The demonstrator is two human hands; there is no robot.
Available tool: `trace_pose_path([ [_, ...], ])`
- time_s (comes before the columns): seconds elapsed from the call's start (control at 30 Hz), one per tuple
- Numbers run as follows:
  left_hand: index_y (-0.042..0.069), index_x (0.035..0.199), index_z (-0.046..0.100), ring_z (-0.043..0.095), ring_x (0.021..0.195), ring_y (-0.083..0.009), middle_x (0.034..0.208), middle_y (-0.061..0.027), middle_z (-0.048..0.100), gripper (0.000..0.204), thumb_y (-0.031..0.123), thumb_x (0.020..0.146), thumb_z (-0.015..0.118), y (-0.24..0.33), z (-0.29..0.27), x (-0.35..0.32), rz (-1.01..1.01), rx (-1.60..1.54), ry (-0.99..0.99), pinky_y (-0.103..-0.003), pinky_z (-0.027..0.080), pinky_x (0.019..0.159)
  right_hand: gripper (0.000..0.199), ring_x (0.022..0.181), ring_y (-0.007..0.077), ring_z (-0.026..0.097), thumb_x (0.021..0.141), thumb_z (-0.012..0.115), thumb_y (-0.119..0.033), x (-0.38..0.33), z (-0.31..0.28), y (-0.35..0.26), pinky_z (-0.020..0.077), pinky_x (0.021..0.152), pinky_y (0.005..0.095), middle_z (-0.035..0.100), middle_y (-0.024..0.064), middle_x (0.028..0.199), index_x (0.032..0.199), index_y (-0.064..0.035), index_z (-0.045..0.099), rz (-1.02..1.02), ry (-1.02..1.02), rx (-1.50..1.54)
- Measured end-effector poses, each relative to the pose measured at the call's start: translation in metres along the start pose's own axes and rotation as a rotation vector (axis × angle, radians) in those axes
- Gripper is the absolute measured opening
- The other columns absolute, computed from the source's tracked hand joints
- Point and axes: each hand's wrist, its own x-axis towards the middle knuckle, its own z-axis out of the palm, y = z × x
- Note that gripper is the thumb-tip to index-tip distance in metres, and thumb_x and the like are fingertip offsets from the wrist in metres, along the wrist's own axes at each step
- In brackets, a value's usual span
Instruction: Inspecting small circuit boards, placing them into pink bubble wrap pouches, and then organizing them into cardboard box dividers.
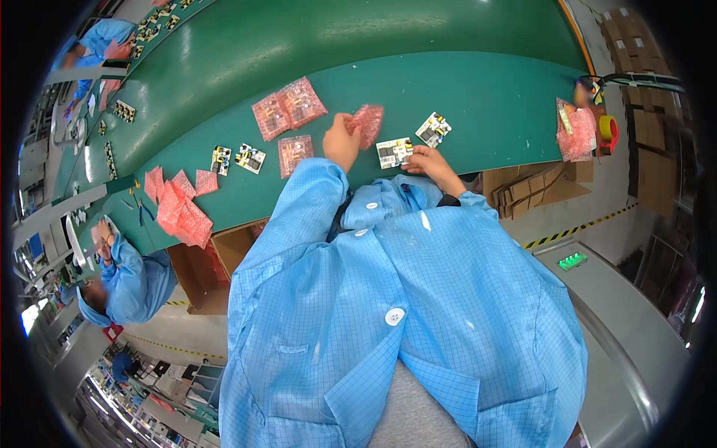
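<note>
My left hand is closed on a pink bubble wrap bag, held just above the green bench. To its right, the fingers of my right hand pinch the edge of a circuit board with a dark block and small parts on it. Just beyond that hand lies a second circuit board, tilted on the bench. Left of my left hand are pink bubble wrap bags with boards inside, and a further wrapped board nearer to me.
Two bare boards lie farther left, beside a heap of pink bags and pliers. A yellow tape roll sits at the right end. Below the bench edge stand cardboard boxes. A co-worker sits at left.
</note>
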Motion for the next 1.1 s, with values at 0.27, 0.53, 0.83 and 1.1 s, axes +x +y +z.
trace_pose_path([
  [0.27, 0.007, 0.09, 0.061, 0.065, 0.079, -0.0306, 0.088, -0.0124, 0.064, 0.021, 0.008, 0.073, 0.074, -0.017, -0.004, 0.0, 0.198, 0.089, 0.114, -0.04, 0.053, 0.072, 0.025, 0.116, 0.0331, 0.06, 0.095, 0.055, -0.018, 0.013, 0.01, -0.02, 0.0463, 0.103, 0.0422, 0.06, 0.0159, 0.124, 0.116, -0.0035, 0.055, -0.073, -0.111, 0.493],
  [0.53, 0.003, 0.095, 0.058, 0.067, 0.082, -0.0194, 0.095, -0.0126, 0.064, 0.024, -0.002, 0.075, 0.072, -0.027, -0.018, -0.033, 0.139, -0.206, 0.015, -0.03, 0.053, 0.074, 0.032, 0.126, 0.0321, 0.052, 0.092, 0.059, -0.023, 0.052, 0.041, -0.055, 0.0371, 0.106, 0.0505, 0.061, 0.014, 0.126, 0.12, -0.0077, 0.055, -0.16, -0.313, 0.812],
  [0.83, 0.006, 0.102, 0.061, 0.056, 0.098, -0.034, 0.099, -0.0141, 0.059, 0.035, -0.001, 0.068, 0.068, -0.035, -0.056, -0.065, 0.399, 0.197, 0.216, -0.043, 0.046, 0.084, 0.033, 0.121, 0.028, 0.055, 0.092, 0.059, -0.019, 0.106, 0.098, -0.056, 0.0383, 0.107, 0.049, 0.062, 0.0161, 0.122, 0.122, -0.0064, 0.055, -0.064, -0.285, 0.792],
  [1.1, 0.028, 0.139, 0.051, 0.034, 0.133, -0.0412, 0.147, -0.0164, 0.034, 0.062, 0.029, 0.081, 0.072, -0.053, -0.025, -0.064, 0.439, 0.516, -0.287, -0.056, 0.037, 0.104, 0.029, 0.11, 0.0256, 0.062, 0.095, 0.057, -0.015, 0.099, 0.002, -0.057, 0.0492, 0.097, 0.0371, 0.062, 0.0136, 0.118, 0.118, 0.0028, 0.054, -0.472, 0.166, 0.634],
])
